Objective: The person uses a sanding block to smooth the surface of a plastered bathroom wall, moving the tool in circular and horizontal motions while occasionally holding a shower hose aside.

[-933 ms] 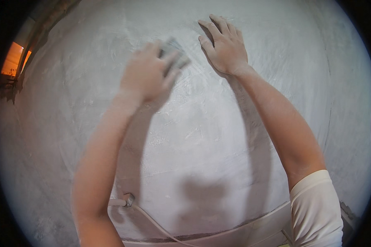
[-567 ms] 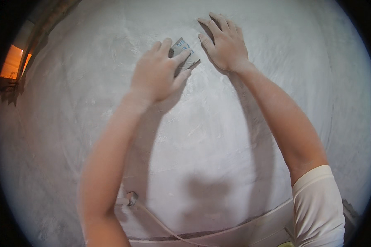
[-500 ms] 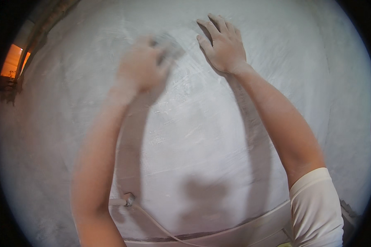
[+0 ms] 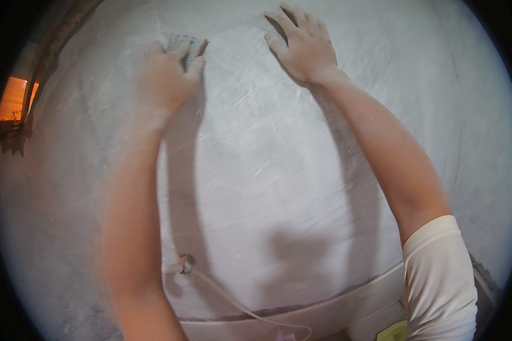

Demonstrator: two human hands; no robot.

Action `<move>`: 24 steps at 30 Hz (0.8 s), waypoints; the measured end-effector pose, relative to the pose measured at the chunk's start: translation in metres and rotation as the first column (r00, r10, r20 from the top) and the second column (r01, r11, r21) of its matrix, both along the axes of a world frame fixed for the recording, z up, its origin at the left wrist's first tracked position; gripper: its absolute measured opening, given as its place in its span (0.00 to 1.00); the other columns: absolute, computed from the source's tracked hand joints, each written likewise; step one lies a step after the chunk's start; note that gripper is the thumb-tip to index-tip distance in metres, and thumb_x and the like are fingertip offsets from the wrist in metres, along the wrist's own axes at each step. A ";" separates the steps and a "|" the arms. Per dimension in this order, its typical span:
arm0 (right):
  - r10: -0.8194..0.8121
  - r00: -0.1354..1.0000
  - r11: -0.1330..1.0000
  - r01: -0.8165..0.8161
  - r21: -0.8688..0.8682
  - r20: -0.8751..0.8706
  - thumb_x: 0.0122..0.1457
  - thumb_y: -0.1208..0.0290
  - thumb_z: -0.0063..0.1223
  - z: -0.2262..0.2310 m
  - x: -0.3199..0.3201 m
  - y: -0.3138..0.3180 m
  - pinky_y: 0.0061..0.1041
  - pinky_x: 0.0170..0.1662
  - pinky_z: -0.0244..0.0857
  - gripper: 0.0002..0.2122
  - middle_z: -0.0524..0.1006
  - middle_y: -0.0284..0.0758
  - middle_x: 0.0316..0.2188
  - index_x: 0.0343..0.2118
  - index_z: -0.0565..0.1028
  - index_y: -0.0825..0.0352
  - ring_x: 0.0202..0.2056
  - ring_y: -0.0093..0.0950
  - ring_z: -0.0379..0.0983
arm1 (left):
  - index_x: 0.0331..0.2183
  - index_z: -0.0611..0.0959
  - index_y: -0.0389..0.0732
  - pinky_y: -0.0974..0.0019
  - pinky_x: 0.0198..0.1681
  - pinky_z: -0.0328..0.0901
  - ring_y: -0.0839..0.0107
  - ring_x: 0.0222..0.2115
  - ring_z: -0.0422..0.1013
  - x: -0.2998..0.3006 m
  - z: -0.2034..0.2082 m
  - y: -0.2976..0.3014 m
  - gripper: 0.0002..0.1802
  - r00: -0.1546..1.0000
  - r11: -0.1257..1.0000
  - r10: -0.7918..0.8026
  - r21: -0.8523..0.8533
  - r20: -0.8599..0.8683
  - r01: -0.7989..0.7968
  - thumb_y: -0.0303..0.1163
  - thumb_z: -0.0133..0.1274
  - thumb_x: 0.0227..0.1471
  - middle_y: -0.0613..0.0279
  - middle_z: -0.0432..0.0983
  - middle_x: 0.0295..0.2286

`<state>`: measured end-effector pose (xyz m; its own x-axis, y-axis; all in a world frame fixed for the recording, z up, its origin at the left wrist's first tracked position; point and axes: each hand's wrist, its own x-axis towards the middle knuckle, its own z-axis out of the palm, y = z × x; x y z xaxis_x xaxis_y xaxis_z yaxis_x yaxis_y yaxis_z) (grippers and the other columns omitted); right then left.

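Note:
Before me rises a plastered grey-white wall (image 4: 267,165) with faint streaks and scuffs. At the upper left, my left hand (image 4: 166,82) presses a small rectangular piece of sandpaper (image 4: 183,41) against it; printed marks show on the sheet's back, and the hand's edges are blurred. The hand covers the sheet's lower part. Farther right and slightly higher, my right hand (image 4: 307,48) lies on the plaster with fingers spread and holds nothing.
Low on the wall, a pale cable (image 4: 233,299) hangs from a small hole (image 4: 186,263). A light ledge (image 4: 324,311) runs along the bottom, with a yellow-green object (image 4: 393,331) at lower right. An orange-lit opening (image 4: 11,99) is at far left.
My left hand has swept left and a little up across the wall with the sandpaper, away from my right hand. The right hand keeps its place on the plaster while the view shifts slightly.

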<state>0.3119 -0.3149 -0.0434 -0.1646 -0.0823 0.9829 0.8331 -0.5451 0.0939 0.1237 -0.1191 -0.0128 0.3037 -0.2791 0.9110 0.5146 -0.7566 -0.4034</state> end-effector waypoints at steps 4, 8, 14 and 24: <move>-0.038 0.999 0.999 0.038 -0.023 -0.007 0.67 0.55 0.48 -0.002 -0.004 -0.009 0.46 0.71 0.50 0.26 0.65 0.48 0.67 0.65 0.69 0.59 0.68 0.48 0.57 | 0.62 0.80 0.52 0.47 0.62 0.66 0.44 0.58 0.70 -0.004 -0.024 -0.041 0.28 0.984 0.990 0.031 0.141 -0.173 -0.007 0.49 0.53 0.64 0.42 0.71 0.60; -0.075 0.994 0.996 0.070 -0.060 -0.085 0.69 0.52 0.45 -0.004 -0.012 -0.004 0.48 0.72 0.47 0.27 0.62 0.48 0.70 0.68 0.66 0.58 0.71 0.48 0.54 | 0.61 0.80 0.50 0.47 0.62 0.65 0.45 0.58 0.69 -0.024 0.003 -0.011 0.28 0.996 0.994 -0.009 0.107 -0.088 0.018 0.49 0.53 0.64 0.42 0.72 0.59; -0.309 0.947 0.946 0.315 -0.080 0.085 0.71 0.43 0.39 -0.005 0.031 -0.011 0.49 0.74 0.40 0.28 0.56 0.38 0.74 0.72 0.60 0.42 0.74 0.42 0.48 | 0.62 0.80 0.52 0.46 0.61 0.66 0.45 0.57 0.69 0.020 -0.058 -0.020 0.28 0.987 0.987 -0.163 -0.003 -0.007 0.163 0.49 0.53 0.64 0.42 0.72 0.58; -0.284 0.955 0.958 0.286 0.008 -0.087 0.71 0.40 0.36 -0.032 0.046 -0.021 0.53 0.76 0.34 0.30 0.51 0.34 0.77 0.74 0.55 0.39 0.76 0.39 0.43 | 0.59 0.81 0.47 0.49 0.59 0.69 0.51 0.58 0.69 -0.018 -0.016 -0.015 0.29 0.986 0.875 -0.101 -0.459 0.133 0.152 0.53 0.51 0.65 0.44 0.70 0.58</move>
